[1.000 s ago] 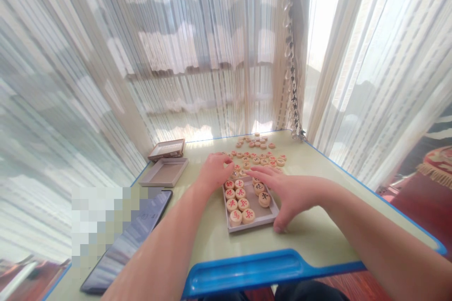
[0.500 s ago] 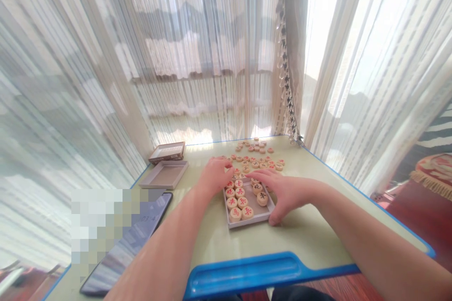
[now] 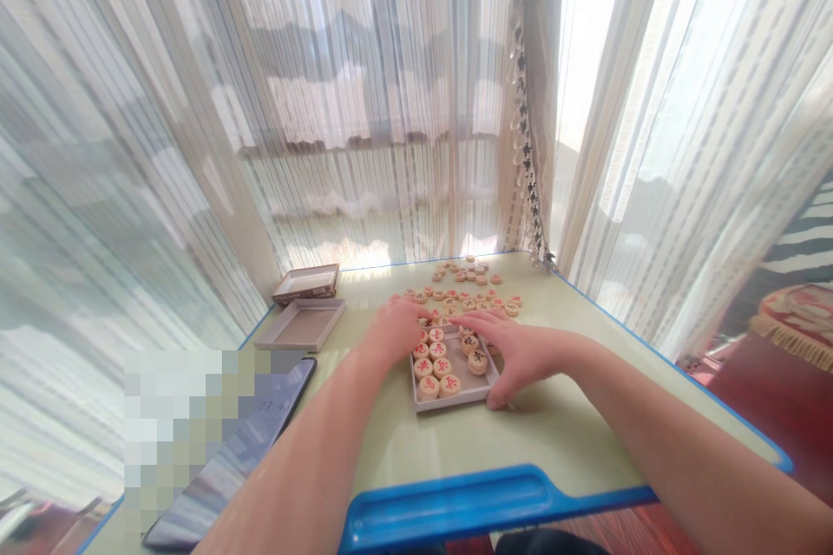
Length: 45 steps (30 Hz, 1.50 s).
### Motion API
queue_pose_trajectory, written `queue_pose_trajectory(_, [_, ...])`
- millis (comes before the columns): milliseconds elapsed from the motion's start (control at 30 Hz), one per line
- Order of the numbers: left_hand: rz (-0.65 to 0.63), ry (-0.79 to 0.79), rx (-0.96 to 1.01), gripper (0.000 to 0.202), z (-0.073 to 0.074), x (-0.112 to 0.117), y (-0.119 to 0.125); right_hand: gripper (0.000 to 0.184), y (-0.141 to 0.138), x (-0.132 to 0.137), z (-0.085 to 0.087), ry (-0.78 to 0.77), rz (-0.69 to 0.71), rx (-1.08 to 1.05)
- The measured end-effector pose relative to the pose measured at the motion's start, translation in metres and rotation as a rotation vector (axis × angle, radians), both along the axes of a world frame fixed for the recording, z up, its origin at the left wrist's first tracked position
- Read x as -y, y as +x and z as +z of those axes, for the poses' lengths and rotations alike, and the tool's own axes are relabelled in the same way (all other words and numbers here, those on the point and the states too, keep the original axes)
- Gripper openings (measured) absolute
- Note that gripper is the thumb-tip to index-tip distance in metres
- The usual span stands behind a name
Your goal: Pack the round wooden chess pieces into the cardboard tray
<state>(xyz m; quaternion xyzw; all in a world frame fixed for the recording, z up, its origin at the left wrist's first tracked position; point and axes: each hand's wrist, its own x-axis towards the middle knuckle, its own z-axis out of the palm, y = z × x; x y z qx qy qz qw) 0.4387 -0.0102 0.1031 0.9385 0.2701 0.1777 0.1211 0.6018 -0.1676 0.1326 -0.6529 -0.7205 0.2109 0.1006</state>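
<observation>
Shallow box (image 3: pixel 455 403): flat on the tabletop (image 3: pixel 403 442), between the 2 hands. Right hand (image 3: pixel 521 351): thumb at the near right corner, fingers stretched over the far right part; cannot tell whether it clasps the wall. Left hand (image 3: pixel 394 329): fingers bent at the far left corner; cannot tell whether they grasp anything. Inside, left: red-marked pieces (image 3: pixel 442 367) in 2 columns, far end partly covered by the left hand. Inside, right: black-marked pieces (image 3: pixel 477 362) in 1 column. Beyond the box: loose pieces (image 3: pixel 512 309); further cluster (image 3: pixel 482 280) near the far edge. Far left: 2nd box (image 3: pixel 303 325), framed tray (image 3: pixel 307 280) just behind. Nearer, left: dark-screened device (image 3: pixel 251 434) beside the left forearm. Near edge: blue trough (image 3: pixel 449 503).
</observation>
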Motion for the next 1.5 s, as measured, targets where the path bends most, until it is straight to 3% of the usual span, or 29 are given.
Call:
queue_pose_trajectory(267, [-0.075, 0.053, 0.071, 0.029, 0.004, 0.001, 0.001, 0.114, 0.002, 0.0, -0.003, -0.01, -0.006, 0.021])
queue_pose_trajectory(500, [-0.001, 0.051, 0.033, 0.029, 0.004, 0.0, -0.001, 0.114, 0.008, -0.001, -0.005, -0.025, 0.006, -0.023])
queue_pose_trajectory(600, [0.051, 0.065, 0.024, 0.029, 0.003, -0.004, -0.003, 0.093, 0.01, -0.003, -0.003, 0.002, -0.048, -0.125])
queue_pose_trajectory(700, [0.068, 0.086, 0.004, 0.032, 0.0, -0.01, -0.004, 0.063, 0.015, -0.009, -0.006, 0.161, -0.218, -0.176])
queue_pose_trajectory(833, [0.12, 0.133, -0.049, 0.036, -0.002, -0.016, -0.006, 0.044, 0.031, -0.022, -0.018, 0.314, -0.432, 0.02])
queue_pose_trajectory(1067, [0.193, 0.133, -0.146, 0.027, 0.001, -0.014, -0.005, 0.034, 0.057, -0.034, -0.037, 0.446, -0.579, 0.232])
queue_pose_trajectory(1500, [0.248, 0.055, -0.081, 0.022, 0.001, -0.019, -0.007, 0.029, 0.056, -0.036, -0.034, 0.533, -0.604, 0.209])
